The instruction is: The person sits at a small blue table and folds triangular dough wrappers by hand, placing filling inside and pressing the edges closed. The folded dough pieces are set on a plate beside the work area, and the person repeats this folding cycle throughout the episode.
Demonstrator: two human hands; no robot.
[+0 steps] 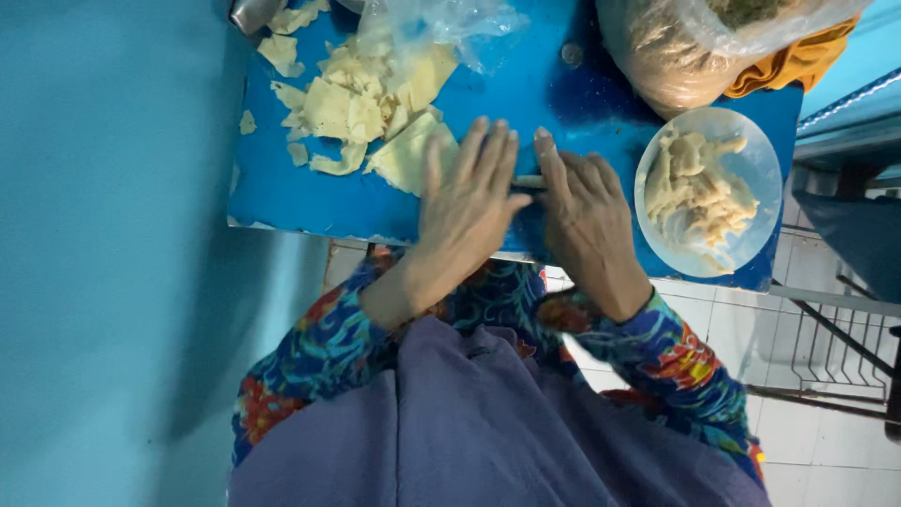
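A heap of pale yellow dough sheets (361, 94) and a clear bowl of dough (709, 192) flank both hands: left hand (466, 202) and right hand (584, 211) lie spread flat on the blue surface (282, 188), a thin dark roll (528, 182) pressed beneath their fingers.

Packaging-wise there's just two bags, no labels, signs or screens. A crumpled clear plastic bag (441, 21) sits at the table's far edge over the pale yellow pieces. Right of it, a bulging clear bag (676, 47) of brownish stuff rests against orange cloth.
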